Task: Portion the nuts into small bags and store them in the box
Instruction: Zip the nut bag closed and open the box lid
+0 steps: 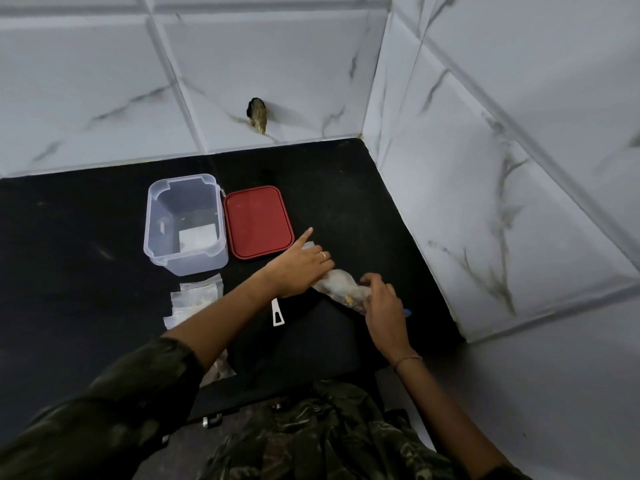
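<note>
The black counter (pixel 69 220) is shut in by the back wall (pixel 104 81) and the side wall (pixel 450 202) on your right. The widest bare stretch lies to the left of the box (pixel 185 225).

The box is clear, rounded plastic and stands open. The flat red lid (pixel 258 223) lies just beside it on the right.

The nut bag (pixel 341 289), soft, crinkled and see-through, lies on the counter between your hands, right of the lid's near corner.

Your left hand (pixel 301 268) has its index finger straight (pointing towards the lid). Its other fingers curl down on the bag's far end. Your right hand (pixel 382 299) curls round the near end.

Small bags (pixel 197 296), thin and clear, lie fanned in front of the box, partly under your left forearm. A white plastic tool (pixel 277 315) lies below your left wrist, near the nut bag. A small blue thing (pixel 408 311) peeks out beside your right hand; what it is cannot be told.
</note>
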`<state>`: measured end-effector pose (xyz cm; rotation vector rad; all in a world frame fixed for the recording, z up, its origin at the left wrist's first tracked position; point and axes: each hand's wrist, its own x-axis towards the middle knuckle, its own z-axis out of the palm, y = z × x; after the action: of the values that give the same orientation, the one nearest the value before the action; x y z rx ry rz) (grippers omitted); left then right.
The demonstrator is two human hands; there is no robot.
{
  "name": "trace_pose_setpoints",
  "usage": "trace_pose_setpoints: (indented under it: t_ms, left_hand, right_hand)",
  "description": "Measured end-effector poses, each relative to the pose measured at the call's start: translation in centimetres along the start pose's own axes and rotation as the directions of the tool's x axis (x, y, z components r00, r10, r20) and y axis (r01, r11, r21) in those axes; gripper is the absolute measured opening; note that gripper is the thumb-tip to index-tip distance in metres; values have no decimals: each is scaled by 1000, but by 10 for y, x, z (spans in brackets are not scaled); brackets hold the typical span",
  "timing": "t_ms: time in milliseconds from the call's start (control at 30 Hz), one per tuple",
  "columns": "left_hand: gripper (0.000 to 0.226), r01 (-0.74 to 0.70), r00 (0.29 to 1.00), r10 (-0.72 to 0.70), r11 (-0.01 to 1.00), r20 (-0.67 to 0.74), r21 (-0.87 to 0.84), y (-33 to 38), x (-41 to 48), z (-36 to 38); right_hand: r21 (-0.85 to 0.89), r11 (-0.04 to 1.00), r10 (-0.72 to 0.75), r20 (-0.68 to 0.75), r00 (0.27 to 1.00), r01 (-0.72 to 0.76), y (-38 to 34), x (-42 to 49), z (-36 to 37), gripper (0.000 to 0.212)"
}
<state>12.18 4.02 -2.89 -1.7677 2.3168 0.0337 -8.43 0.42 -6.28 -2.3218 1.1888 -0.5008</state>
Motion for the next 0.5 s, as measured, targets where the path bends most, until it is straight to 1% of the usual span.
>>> trace_pose_setpoints:
  t_ms: [67, 100, 167, 200, 233, 267, 300, 333, 367, 400, 433, 467, 500]
  left_hand:
    - [35, 34, 999, -34, 995, -3, -95, -1, 1, 10]
    - [35, 59, 998, -59, 989, 4, -134, 0, 2, 16]
    - [34, 95, 995, -94, 982, 14, -162, 4, 7, 22]
    - [34, 107, 994, -104, 980, 25, -168, 4, 10, 24]
    - [34, 116, 993, -110, 977, 42, -176, 4, 12, 25]
    - [36, 125, 991, -115, 975, 60, -186, 4, 13, 25]
    - [37, 134, 990, -121, 971, 79, -198, 2, 14, 24]
    - [40, 146, 987, -128, 966, 94, -213, 1, 15, 24]
    - [42, 159, 985, -138, 960, 104, -229, 1, 16, 25]
    - [45, 173, 983, -151, 954, 105, -244, 1, 16, 25]
    - [46, 187, 981, -166, 946, 101, -264, 1, 17, 25]
    - [45, 204, 978, -184, 934, 93, -292, 1, 18, 26]
    - [43, 224, 974, -207, 919, 87, -326, 1, 19, 25]
  right_hand:
    - [-82, 996, 34, 28, 999, -32, -2, 7, 3, 16]
    - [-130, 991, 40, 44, 998, -34, -2, 11, 6, 17]
    - [-222, 975, 41, 75, 996, -23, -3, 19, 12, 40]
    - [-256, 967, 25, 91, 996, -1, -3, 22, 14, 52]
    - [-291, 956, -9, 108, 994, 40, -1, 25, 17, 59]
    - [-320, 944, -37, 146, 989, 82, 0, 29, 18, 61]
    - [-322, 939, -51, 209, 976, 119, 4, 35, 19, 58]
    - [-287, 948, -50, 290, 956, 137, 6, 42, 17, 53]
    - [-230, 965, -29, 382, 924, 125, 8, 49, 14, 47]
    - [-151, 986, 4, 457, 890, 73, 8, 54, 9, 40]
    - [-58, 998, 41, 511, 859, -13, 7, 59, 5, 32]
    - [11, 995, 80, 554, 828, -103, 3, 62, 1, 29]
    - [49, 986, 100, 592, 800, -160, -1, 66, -3, 36]
